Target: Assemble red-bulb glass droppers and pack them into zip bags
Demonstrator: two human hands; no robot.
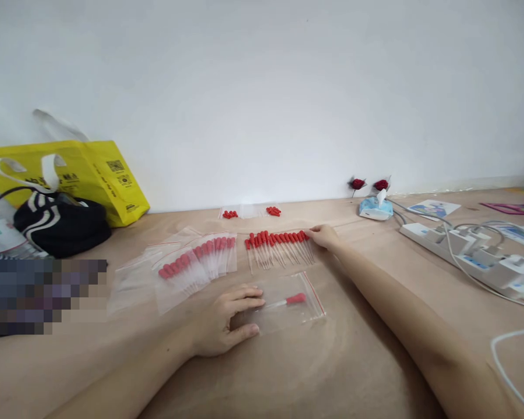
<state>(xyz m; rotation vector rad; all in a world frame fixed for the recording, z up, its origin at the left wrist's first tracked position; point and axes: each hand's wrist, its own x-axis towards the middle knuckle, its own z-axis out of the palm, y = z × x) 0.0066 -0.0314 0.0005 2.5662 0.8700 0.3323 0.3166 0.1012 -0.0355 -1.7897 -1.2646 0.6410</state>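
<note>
A clear zip bag (273,317) with a red stripe at its opening lies flat in front of me. Inside it is one dropper (296,298) with a red rubber bulb. My left hand (227,317) rests on the closed end of that bag, fingers apart and pressing on the plastic. Farther back, loose droppers (273,247) lie in a row, red bulbs away from me and thin tips toward me. At the right end of the row, the fingers of my right hand (325,237) close on the bulb of the last dropper.
Filled bags of droppers (220,262) overlap at left. Loose red bulbs (273,211) lie by the wall. A yellow bag (113,180) and black pouch (65,224) stand left; tissues (375,208) and a power strip (454,247) with cables are right.
</note>
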